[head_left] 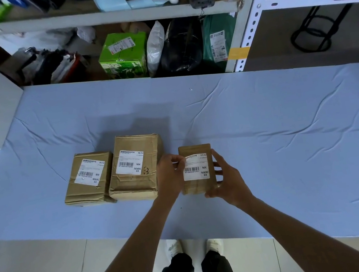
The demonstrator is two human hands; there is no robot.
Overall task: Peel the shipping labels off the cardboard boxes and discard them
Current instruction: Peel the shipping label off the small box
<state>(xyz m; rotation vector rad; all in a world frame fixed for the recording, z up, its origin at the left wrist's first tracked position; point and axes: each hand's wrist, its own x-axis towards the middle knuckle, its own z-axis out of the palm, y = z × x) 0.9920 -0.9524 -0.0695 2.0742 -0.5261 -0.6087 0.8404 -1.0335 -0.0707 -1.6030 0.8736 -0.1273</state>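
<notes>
Three cardboard boxes stand in a row on the blue-covered worktop (264, 124), each with a white shipping label on its upper face. The work is on the small box (199, 186) at the right end of the row, which stands just apart from the middle box (138, 183); the left box (84, 190) touches the middle one.

The right hand (228, 179) cups the small box from its right side and near corner, fingers against the right wall and thumb at the bottom edge, bracing it. The left hand (170, 174) comes in from the left, and its thumb and forefinger are pinched on the upper left corner of the small box's label (196, 170). That corner looks already lifted, with a strip of bare cardboard showing above and to the left of it, though the fingers hide how much is free.

The relation that counts: the stuck part of the label lies to the right of and nearer than the pinching left hand, and the label's long axis runs from the far edge toward the person. So the peel most likely has to travel diagonally, from the far left corner toward the near right one, against the right hand's hold. The left hand is the nearer one to the two untouched labels, on the middle box (130, 162) and on the left box (89, 171).

No bin is visible in this view.
</notes>
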